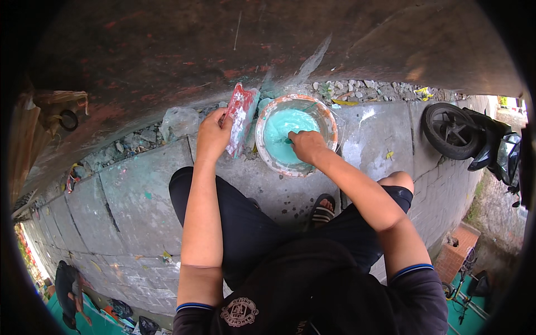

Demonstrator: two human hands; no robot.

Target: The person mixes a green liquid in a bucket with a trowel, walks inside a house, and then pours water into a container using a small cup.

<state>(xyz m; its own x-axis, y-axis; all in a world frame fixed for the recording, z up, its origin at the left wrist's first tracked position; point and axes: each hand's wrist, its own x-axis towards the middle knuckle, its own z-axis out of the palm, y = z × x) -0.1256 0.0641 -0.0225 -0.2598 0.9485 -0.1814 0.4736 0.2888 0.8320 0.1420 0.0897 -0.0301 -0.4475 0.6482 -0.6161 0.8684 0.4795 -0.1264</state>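
Observation:
My left hand (219, 128) grips a long red piece (243, 103), smeared with white and teal paint, which stands tilted just left of a round bucket. The paint-stained bucket (328, 120) rests on the pavement with pale turquoise liquid (285, 123) inside and a thin wire handle at its right. My right hand (304, 144) is over the bucket, fingers closed round a small dark green object that dips into the liquid; its shape is mostly hidden.
A dark, scuffed wall (167, 44) rises ahead, with rubble (148, 137) and crumpled plastic at its foot. A black scooter (458, 134) stands to the right on the paving (134, 195). Another person (70, 290) is at lower left beside a teal surface. A bicycle (463, 287) is at lower right.

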